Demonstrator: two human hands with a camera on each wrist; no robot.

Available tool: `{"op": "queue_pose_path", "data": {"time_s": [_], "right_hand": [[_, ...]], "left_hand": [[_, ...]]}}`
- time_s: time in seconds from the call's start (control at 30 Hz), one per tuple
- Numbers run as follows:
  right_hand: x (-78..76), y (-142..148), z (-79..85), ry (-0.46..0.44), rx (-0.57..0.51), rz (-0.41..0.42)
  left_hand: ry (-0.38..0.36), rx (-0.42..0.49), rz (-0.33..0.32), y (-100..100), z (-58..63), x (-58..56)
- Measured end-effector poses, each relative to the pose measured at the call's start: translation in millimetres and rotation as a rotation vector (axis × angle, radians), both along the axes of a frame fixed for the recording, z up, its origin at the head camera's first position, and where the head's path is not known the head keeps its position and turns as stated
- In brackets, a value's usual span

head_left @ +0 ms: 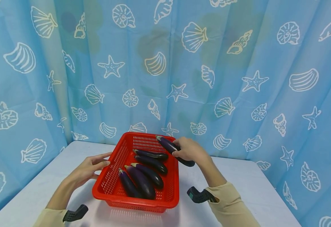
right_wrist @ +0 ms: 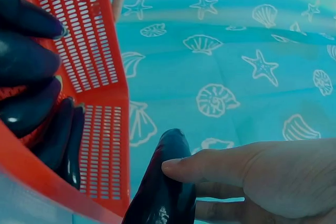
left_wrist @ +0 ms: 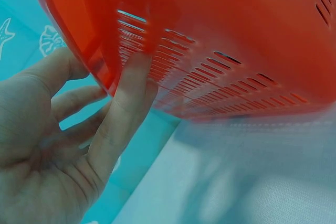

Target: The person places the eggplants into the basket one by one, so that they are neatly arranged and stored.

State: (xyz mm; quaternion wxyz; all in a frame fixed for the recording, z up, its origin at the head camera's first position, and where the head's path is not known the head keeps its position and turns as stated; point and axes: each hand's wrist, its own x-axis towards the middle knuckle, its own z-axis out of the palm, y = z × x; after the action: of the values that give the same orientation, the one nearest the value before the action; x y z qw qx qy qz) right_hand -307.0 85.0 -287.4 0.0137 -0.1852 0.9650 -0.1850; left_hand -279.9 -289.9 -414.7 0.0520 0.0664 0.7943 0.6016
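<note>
My right hand [head_left: 189, 149] pinches a long purple eggplant [head_left: 166, 144] around its middle, thumb on one side and fingers on the other. This eggplant slants across the far right corner of the red plastic basket [head_left: 172, 201], its stem end over the basket and its rounded end outside the rim. In the right wrist view its dark end [right_wrist: 170, 153] shows beside the thumb. At the basket's left side, my left hand [head_left: 87, 168] grips the rim, with fingers against the slotted outer wall in the left wrist view. Several more eggplants [head_left: 142, 183] lie inside the basket.
The basket is over a table with a white cloth [head_left: 227, 176]. A blue curtain [head_left: 154, 78] with white shell and starfish prints hangs behind and along both sides. Dark devices are strapped at both wrists, over beige sleeves [head_left: 230, 201].
</note>
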Motion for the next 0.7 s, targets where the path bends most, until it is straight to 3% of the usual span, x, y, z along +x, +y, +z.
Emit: {"op": "queue_pose_path", "data": {"time_s": [0.57,0.7], "right_hand": [[-18.3,-40,-10.9,-0.038,0.064,0.141],[-22.2,-47,-13.8,-0.051,0.070,0.135]], "left_hand": [[-0.014,0.012,-0.007,0,-0.3,-2.0],[-0.017,0.015,-0.013,-1,-1.1,-2.0]]}}
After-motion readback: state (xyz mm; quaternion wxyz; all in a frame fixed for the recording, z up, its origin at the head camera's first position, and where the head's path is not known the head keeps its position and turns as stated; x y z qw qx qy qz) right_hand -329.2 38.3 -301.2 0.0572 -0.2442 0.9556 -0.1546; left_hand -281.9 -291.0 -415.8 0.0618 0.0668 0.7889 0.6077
